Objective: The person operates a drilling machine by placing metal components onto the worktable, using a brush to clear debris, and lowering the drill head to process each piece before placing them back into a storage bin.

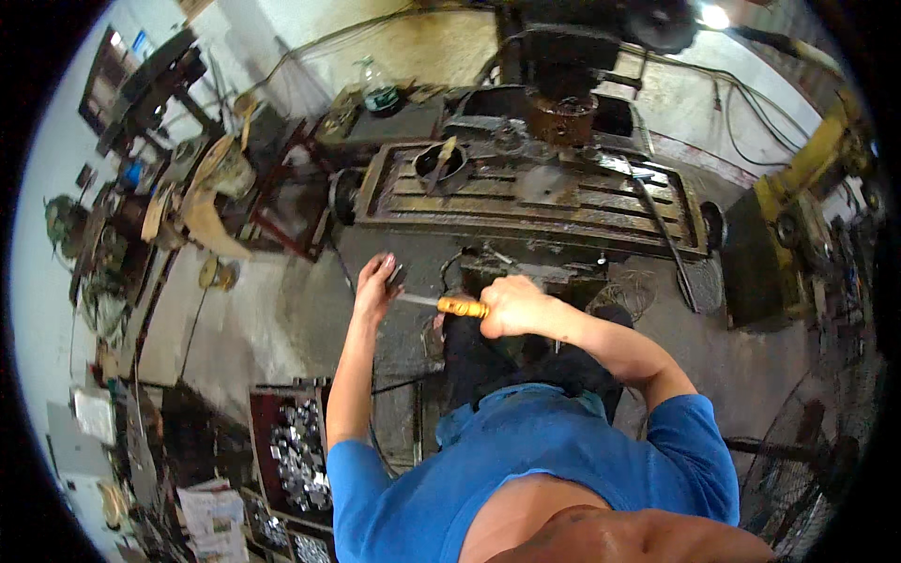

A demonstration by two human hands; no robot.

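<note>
My left hand [375, 289] is raised in front of me, its fingers closed round a small dark metal piece [397, 275]. My right hand [514, 305] wraps round the yellow handle of a hand tool [462, 308] with a slim grey shaft. The shaft points left, and its end reaches the metal piece at my left fingers. Whether it is a file or a screwdriver I cannot tell. Both hands are above my lap, on the near side of the machine's slotted table [422, 218].
Behind the slotted table stands a dark machine column [554, 56]. A black pot [441, 167] with a brush and a long bar [668, 235] rest on the table. A crate [266, 436] of shiny metal parts lies at lower left. A wire guard [793, 450] is at lower right.
</note>
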